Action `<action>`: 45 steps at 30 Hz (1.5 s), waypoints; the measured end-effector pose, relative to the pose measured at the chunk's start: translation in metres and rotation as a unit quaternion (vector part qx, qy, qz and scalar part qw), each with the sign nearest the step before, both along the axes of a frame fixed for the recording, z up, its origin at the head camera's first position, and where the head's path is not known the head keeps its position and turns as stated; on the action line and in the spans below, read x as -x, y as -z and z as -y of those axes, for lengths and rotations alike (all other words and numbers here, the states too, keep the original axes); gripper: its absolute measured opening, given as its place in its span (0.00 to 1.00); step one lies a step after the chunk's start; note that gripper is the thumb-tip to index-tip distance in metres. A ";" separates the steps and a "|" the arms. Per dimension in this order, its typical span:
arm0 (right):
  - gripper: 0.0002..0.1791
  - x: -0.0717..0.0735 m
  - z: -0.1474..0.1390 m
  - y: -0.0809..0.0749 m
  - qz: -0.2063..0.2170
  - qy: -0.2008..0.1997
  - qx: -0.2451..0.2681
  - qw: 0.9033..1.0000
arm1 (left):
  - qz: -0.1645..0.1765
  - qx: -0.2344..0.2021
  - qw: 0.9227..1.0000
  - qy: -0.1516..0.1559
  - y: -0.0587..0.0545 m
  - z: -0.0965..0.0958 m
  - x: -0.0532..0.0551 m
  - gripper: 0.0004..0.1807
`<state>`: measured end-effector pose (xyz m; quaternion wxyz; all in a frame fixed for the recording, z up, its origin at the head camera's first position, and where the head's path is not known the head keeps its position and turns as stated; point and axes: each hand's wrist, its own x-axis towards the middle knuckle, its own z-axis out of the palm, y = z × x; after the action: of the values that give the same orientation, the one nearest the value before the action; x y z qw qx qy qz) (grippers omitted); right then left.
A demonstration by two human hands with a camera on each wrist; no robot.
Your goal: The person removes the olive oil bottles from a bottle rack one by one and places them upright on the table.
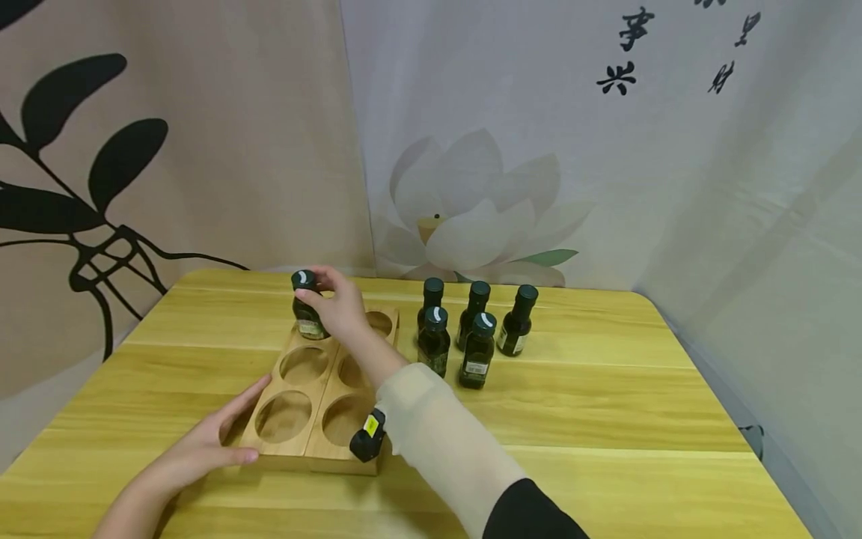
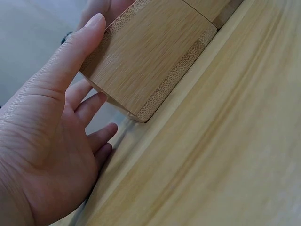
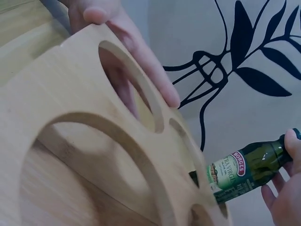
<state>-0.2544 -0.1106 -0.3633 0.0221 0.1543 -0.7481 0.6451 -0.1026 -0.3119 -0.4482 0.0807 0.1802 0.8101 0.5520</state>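
My right hand (image 1: 340, 303) pinches a small dark green olive oil bottle (image 1: 309, 318) by its cap and neck. In the right wrist view the bottle (image 3: 249, 167) has a "Borges" label, and its base is in the far left hole of a wooden rack (image 1: 328, 359). Two rows of round holes run along this rack. My left hand (image 1: 195, 449) rests at the rack's near left corner, thumb against the front end and index finger stretched along the side. The left wrist view shows the lower fingers loosely bent, apart from the wood (image 2: 150, 52).
Several more dark bottles (image 1: 479, 359) with black caps stand upright to the right of the rack, close together. Everything sits on a yellow wood-grain table (image 1: 606, 419). A printed curtain (image 1: 485, 150) hangs behind the table's far edge. My right forearm crosses over the rack's right row.
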 end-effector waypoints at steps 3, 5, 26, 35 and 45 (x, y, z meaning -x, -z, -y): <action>0.17 -0.002 -0.003 -0.007 -0.025 -0.008 0.001 1.000 | 0.000 -0.005 1.000 0.003 0.000 0.000 0.000 0.49; 0.18 -0.003 -0.006 -0.013 -0.045 -0.015 0.008 0.999 | 0.002 -0.007 1.000 0.003 0.000 -0.001 0.000 0.49; 0.19 -0.019 -0.063 -0.098 -0.189 -0.047 0.046 0.980 | -0.003 0.000 1.000 0.001 -0.004 -0.003 -0.002 0.50; 0.19 -0.028 -0.097 -0.127 -0.184 -0.062 0.047 0.980 | -0.006 0.000 1.000 -0.001 -0.003 -0.003 -0.004 0.50; 0.17 -0.037 -0.144 -0.150 -0.213 -0.054 0.059 0.974 | -0.011 0.000 1.000 0.000 -0.003 -0.003 -0.002 0.49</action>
<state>-0.2173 0.0337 -0.2137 0.1554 0.3267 -0.6772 0.6408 -0.1001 -0.3091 -0.4453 0.0720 0.1865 0.8111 0.5497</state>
